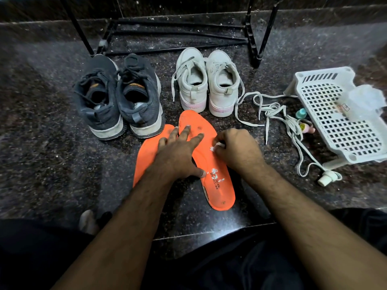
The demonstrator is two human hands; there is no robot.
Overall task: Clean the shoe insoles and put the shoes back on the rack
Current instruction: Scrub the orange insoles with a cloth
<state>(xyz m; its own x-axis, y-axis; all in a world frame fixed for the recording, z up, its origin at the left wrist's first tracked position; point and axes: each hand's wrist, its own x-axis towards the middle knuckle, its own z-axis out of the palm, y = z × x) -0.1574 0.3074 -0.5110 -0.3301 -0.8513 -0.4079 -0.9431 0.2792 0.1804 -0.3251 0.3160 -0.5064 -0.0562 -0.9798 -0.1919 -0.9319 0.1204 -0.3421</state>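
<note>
My left hand (178, 151) flat on the orange insoles (217, 185), right hand (234, 149) pinching a white wad (218, 145), I'm mid-scrub; both pairs remain off the rack (178, 34).

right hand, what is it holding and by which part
The right hand pinches a small white wad, bunched in its fingertips, against the orange foam insole; what the wad is cannot be told.

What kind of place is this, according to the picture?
Probably a home entryway or shoe corner: a polished dark granite floor, a black metal shoe rack against the wall, and two pairs of sneakers in front.
</note>
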